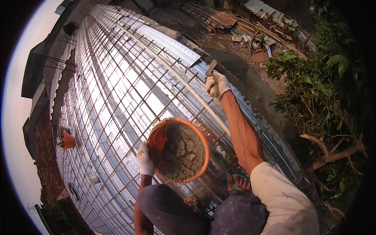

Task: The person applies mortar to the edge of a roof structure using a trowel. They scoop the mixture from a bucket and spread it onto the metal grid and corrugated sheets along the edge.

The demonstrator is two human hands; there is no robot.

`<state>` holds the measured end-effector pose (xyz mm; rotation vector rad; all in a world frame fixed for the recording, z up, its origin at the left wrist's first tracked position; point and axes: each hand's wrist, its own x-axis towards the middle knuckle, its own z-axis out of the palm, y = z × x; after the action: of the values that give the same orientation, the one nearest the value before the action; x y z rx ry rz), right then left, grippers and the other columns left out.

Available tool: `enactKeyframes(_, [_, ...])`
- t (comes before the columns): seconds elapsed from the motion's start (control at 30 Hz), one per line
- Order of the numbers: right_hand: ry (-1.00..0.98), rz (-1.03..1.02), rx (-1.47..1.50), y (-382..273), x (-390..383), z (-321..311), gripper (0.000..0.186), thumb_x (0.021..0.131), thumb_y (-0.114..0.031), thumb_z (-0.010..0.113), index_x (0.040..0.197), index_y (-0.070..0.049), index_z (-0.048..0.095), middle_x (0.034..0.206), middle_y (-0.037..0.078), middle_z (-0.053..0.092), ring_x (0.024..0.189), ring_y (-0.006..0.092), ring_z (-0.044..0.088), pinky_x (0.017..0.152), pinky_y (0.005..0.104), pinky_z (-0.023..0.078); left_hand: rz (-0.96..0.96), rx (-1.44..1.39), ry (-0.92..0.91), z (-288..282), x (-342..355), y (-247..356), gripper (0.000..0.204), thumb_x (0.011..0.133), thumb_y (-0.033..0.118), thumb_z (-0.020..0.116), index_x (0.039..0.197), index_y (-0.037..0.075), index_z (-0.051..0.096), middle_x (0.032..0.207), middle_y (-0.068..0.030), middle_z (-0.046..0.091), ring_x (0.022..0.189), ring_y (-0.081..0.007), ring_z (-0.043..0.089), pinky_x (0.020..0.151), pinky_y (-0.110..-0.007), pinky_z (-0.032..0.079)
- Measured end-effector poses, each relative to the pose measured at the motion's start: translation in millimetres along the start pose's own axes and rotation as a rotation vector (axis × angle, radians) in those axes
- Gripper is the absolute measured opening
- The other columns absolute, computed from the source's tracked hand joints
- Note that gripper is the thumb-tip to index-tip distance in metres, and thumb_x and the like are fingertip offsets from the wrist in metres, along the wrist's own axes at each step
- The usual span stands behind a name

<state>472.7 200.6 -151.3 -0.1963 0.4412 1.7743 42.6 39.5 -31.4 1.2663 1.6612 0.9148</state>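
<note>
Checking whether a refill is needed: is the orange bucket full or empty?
Nearly full: grey mortar fills the orange bucket close to its rim.

corrugated metal deck (172,45), rebar grid (113,90); perhaps dusk

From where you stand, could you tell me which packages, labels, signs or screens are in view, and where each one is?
None that I can make out: no package, label, sign or screen shows.
Nearest to a container: a round orange bucket of grey mortar, held at its rim by the gloved left hand, over the rebar grid.
The gloved right hand grips a trowel.
</note>
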Motion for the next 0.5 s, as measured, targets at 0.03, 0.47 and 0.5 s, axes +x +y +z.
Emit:
enactKeyframes(0.03, [-0.079, 0.015, 0.019, -6.5, -7.8, -10.0, 0.034, 0.107, -0.038, 0.048, 0.084, -0.013, 0.053, 0.067, -0.004, 0.053, 0.052, 0.0090, 0.052, 0.048, 0.0292, 0.047, 0.002, 0.006, 0.000, 4.4, 0.0, 3.0, 0.045, 0.112, 0.041, 0.049, 0.091, 0.003, 0.059, 0.084, 0.0024, 0.048, 0.081, -0.0096, 0.041, 0.072, -0.030, 0.040])
enactKeyframes(0.47, [0.705, -0.061, -1.953, -22.1, -91.2, 62.8, 0.046, 0.104, -0.041, 0.055, 0.094, 0.001, 0.068, 0.079, 0.016, 0.069, 0.066, 0.0279, 0.070, 0.056, 0.0458, 0.055, -0.022, -0.021, 0.024, -7.2, 0.1, 1.8, 0.044, 0.112, 0.041, 0.048, 0.086, 0.005, 0.053, 0.082, 0.0034, 0.045, 0.078, -0.0096, 0.040, 0.070, -0.030, 0.039])
enactKeyframes(0.5, [0.711, -0.137, -2.319, -46.9, -80.6, 51.8, 0.046, 0.103, -0.041, 0.055, 0.101, 0.003, 0.071, 0.092, 0.021, 0.072, 0.082, 0.0348, 0.072, 0.067, 0.0490, 0.057, -0.023, -0.034, 0.003, 2.9, 2.6, 1.2, 0.044, 0.112, 0.041, 0.048, 0.087, 0.005, 0.054, 0.082, 0.0033, 0.045, 0.078, -0.0096, 0.040, 0.070, -0.030, 0.040])
